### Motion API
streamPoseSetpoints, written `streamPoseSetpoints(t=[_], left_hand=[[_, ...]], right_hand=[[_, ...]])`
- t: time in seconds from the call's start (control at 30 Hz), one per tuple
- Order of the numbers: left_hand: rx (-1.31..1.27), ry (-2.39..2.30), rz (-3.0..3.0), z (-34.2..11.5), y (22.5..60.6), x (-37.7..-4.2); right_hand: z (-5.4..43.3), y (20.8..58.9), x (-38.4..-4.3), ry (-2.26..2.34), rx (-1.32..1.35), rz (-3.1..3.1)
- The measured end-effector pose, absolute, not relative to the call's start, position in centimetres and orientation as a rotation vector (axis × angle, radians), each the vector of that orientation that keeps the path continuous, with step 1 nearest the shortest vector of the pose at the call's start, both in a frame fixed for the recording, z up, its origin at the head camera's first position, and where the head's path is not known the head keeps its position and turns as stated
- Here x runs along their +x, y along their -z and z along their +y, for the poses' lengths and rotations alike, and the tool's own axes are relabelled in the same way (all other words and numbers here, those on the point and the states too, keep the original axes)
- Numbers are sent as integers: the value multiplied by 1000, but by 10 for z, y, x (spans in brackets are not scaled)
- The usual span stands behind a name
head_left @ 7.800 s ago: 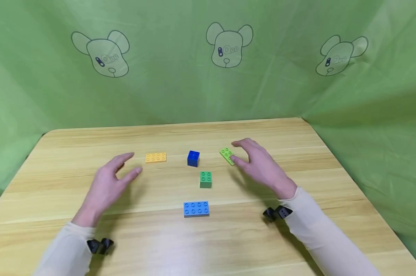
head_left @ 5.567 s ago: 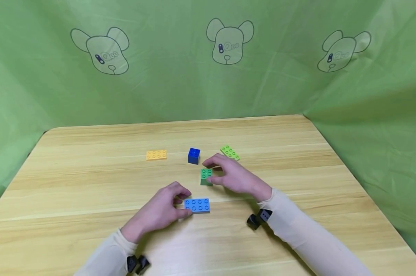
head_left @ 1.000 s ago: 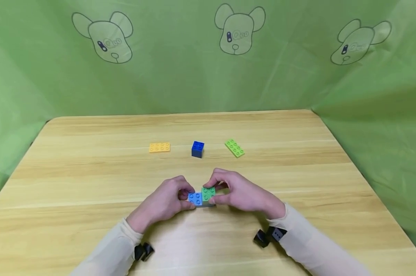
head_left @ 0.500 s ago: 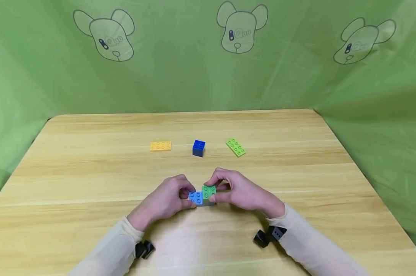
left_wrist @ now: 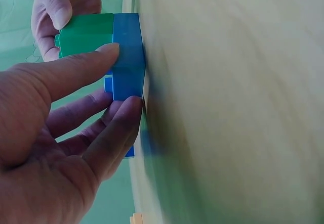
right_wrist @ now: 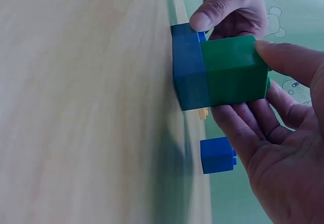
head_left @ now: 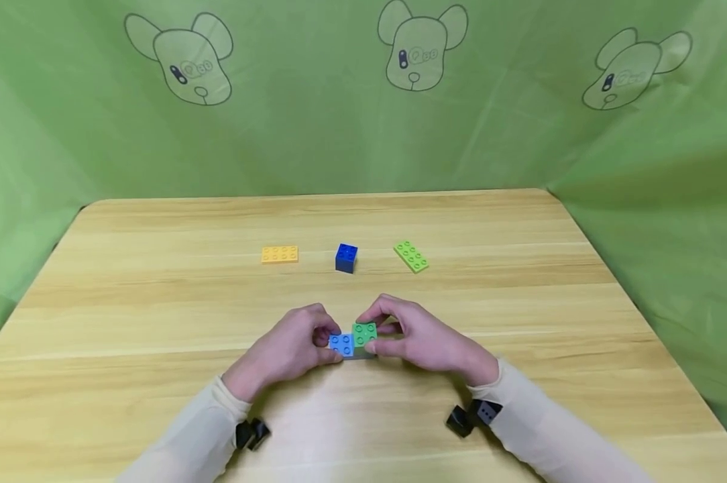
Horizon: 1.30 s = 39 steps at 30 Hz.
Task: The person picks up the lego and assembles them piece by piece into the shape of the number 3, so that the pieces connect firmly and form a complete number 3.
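My left hand [head_left: 291, 345] pinches the left end of a light blue 2x4 toy brick [head_left: 341, 345], thumb on the near side and fingers on the far side. On the brick's right half sits a green 2x2 toy brick [right_wrist: 235, 72], flush against its top in both wrist views. The green brick is held by my right hand [head_left: 426, 335] between thumb and fingers. Four studs of the light blue brick show to the left of the green one. Both bricks are low at the table, near the middle.
Farther back on the wooden table [head_left: 158, 295] lie a flat orange plate brick [head_left: 280, 254], a dark blue 2x2 brick [head_left: 346, 258] and a flat lime plate brick [head_left: 410, 256]. A green curtain [head_left: 309, 121] rises behind the table and along its sides.
Both hands came in from the sides. The green brick moved from behind the light blue brick onto its right half. Over the last second the hands and bricks barely move.
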<state>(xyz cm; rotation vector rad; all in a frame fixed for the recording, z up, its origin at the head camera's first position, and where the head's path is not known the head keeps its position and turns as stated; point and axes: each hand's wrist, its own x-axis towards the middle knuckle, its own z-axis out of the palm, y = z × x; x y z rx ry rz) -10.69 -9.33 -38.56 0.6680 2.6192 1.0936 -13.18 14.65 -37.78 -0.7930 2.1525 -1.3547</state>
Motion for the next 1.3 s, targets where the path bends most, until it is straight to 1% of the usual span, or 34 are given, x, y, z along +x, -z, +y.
streamPoseSetpoints(t=[0.3,0.5,0.67,0.83,1.1,1.3], left_hand=[[675,-1072,2612,-92,386,-109],[635,-1020,2587,-101,368,-117],[579,-1133,2627,-116,353,-124],[604,-1249,2676,-130,349,-132],[398,-1242,2847,-150,349,-151],[319,-1188,2839,-162,350,-169]], right_hand=[[148,379,-132,1299,-836,2234],[146,378,-132,1301,-822,2220],[146,376,-132,1284,-824,2234],[146,374,-133,1279,-821,2228],[147,373,-134,1236,-832,2241],[146,371,-134,1216,-831,2250]])
